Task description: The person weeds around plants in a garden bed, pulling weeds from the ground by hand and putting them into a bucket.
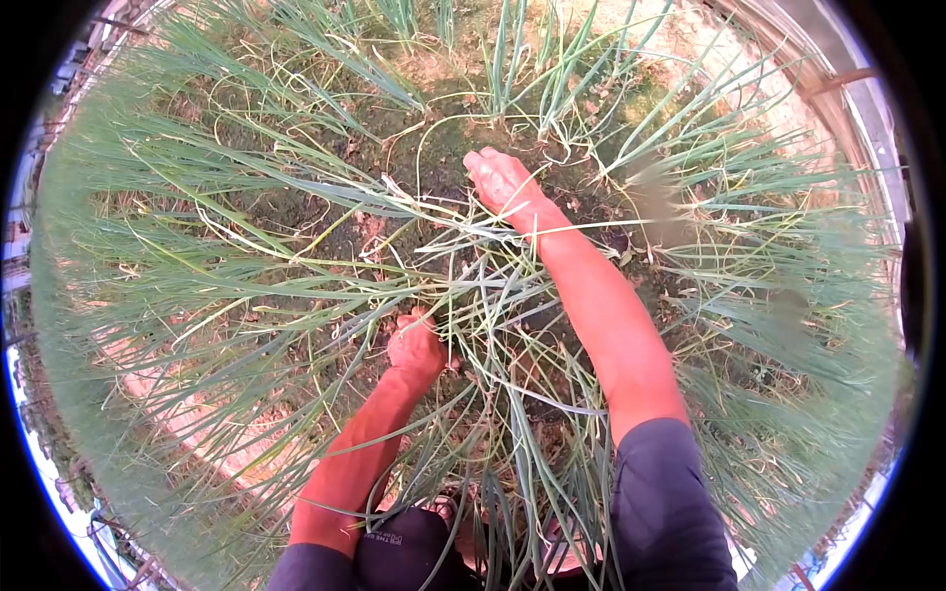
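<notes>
My left hand (pixel 417 343) is closed in a fist low among the plants, wrapped around green onion stalks; part of its grip is hidden by leaves. Long green onions (pixel 483 286) spread out beside it, crossing each other between my two arms. Farther forward, my right hand (pixel 501 184) is down close to the dark soil (pixel 448 158), its fingers bent and pressed together. What those fingers hold, if anything, cannot be made out. Just ahead of it, a standing clump of green onions (pixel 552 113) grows from the bed, and thin leaves lie across my right wrist.
Dense rows of green onions (pixel 148 256) surround me on both sides. A pale strip of bare ground (pixel 212 428) runs at the lower left, with another at the upper right. My shoe (pixel 443 506) shows below, partly covered by leaves. A reddish pole (pixel 843 81) stands at the far right edge.
</notes>
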### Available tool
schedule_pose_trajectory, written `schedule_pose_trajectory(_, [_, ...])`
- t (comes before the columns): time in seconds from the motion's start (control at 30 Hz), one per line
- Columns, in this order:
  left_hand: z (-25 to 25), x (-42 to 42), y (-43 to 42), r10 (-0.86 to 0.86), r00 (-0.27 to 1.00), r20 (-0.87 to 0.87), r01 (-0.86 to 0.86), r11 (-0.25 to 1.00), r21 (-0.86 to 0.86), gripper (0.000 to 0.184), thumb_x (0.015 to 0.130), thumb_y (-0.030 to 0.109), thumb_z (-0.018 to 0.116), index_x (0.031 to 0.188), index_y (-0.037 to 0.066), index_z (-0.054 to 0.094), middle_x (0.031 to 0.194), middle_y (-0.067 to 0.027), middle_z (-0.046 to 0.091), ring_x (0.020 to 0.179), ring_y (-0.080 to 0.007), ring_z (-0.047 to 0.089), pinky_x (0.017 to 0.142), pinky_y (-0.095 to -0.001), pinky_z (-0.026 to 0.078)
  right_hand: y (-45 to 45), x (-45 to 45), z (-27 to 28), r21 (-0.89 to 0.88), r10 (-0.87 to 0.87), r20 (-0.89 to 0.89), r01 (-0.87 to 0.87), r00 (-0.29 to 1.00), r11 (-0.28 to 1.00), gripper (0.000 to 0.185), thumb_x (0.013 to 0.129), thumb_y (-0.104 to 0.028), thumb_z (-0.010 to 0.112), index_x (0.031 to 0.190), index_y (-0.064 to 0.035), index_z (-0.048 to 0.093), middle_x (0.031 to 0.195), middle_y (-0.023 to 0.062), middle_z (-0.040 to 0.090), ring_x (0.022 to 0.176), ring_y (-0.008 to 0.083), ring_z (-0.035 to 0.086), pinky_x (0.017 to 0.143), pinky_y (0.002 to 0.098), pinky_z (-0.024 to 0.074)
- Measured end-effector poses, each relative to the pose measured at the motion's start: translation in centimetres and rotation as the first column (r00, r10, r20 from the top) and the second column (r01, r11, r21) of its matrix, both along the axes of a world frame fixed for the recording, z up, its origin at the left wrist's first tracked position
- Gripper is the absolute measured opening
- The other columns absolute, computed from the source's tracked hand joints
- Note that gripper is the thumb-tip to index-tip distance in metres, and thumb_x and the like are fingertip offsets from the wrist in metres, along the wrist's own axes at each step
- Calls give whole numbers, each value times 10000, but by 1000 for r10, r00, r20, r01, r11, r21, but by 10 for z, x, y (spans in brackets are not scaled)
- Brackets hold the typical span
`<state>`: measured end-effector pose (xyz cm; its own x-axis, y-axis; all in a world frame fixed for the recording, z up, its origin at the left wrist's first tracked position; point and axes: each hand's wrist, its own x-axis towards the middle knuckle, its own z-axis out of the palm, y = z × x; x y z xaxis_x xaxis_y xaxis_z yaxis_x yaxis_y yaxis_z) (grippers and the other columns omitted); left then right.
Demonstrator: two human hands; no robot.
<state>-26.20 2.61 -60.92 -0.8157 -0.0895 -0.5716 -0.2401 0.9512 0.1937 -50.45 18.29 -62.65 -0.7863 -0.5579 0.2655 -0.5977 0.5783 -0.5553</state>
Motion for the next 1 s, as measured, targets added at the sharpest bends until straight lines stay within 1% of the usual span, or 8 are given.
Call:
schedule_pose_trajectory(0.07, [9,-3,4,104,991,80,-105,994,3,839,437,294,945,1092,20,497,1031,-186,592,968,-342,640,761,-409,561,-6,1,8,150,-110,134,90,985,985,55,818,-37,540,835,14,551,881,247,581,806,447,615,702,491,509])
schedule_pose_trajectory(0.2, [24,-10,12,152,984,93,-146,987,-66,686,480,272,891,999,-12,542,947,-223,623,897,-377,641,766,-451,533,6,1,-16,-191,-188,296,251,937,949,156,858,-157,541,852,-2,555,799,250,611,824,444,621,697,498,500])
schedule_pose_trajectory(0.27, [6,-8,5,133,977,168,-133,991,-8,752,494,290,896,1054,-28,510,1041,-253,595,914,-398,636,783,-444,536,5,0,-11,-98,-344,346,399,873,912,175,875,-187,518,853,-20,563,743,231,611,747,429,622,668,479,498])
schedule_pose_trajectory(0.57, [13,-7,7,51,988,147,-44,997,-56,928,472,373,938,1185,12,465,1119,-186,576,997,-315,639,808,-376,554,-51,-66,-33,-238,-448,265,508,854,827,138,862,-119,545,872,8,601,561,165,550,560,301,593,539,405,459])
schedule_pose_trajectory(0.63, [13,-9,5,88,979,184,-81,996,-45,916,490,391,930,1189,26,464,1103,-176,582,988,-306,643,799,-376,555,-56,-73,-34,-480,-153,715,637,682,603,329,941,-238,507,745,10,598,537,93,527,513,238,536,513,377,436])
schedule_pose_trajectory(0.7, [11,-10,5,87,970,228,-76,996,-56,885,528,386,919,1201,42,459,1085,-172,589,986,-301,648,797,-372,557,-63,-72,-26,-459,-226,663,626,714,631,382,952,-273,507,697,-2,595,535,71,523,512,211,534,504,371,433])
schedule_pose_trajectory(0.83, [17,-13,6,76,967,244,-61,996,-71,913,549,385,913,1240,41,426,1075,-168,597,972,-298,660,790,-370,561,-60,-76,-32,56,-446,37,444,894,894,140,865,-129,535,777,-21,547,646,176,593,639,347,613,570,434,482])
schedule_pose_trajectory(1.0, [10,-5,4,131,986,105,-131,991,-11,756,529,285,881,1081,-9,456,955,-243,583,828,-380,641,688,-438,532,-32,-40,-5,-55,-278,275,304,920,951,120,860,-132,561,844,-15,540,690,239,604,694,412,630,630,431,498])
